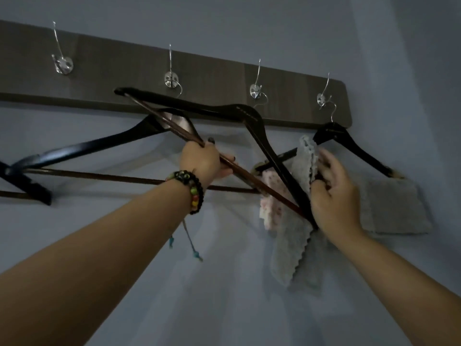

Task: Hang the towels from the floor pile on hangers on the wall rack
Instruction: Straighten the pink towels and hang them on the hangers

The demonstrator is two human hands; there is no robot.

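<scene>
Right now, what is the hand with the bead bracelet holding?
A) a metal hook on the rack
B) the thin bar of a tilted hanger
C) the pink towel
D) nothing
B: the left hand, with the bracelet at its wrist, has its fingers curled round the brown bar of the tilted hanger.

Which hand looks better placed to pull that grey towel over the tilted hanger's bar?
Probably the right hand: its fingers already pinch the grey towel beside the bar. The left hand grips the tilted hanger by its bar, steadying it.
</scene>
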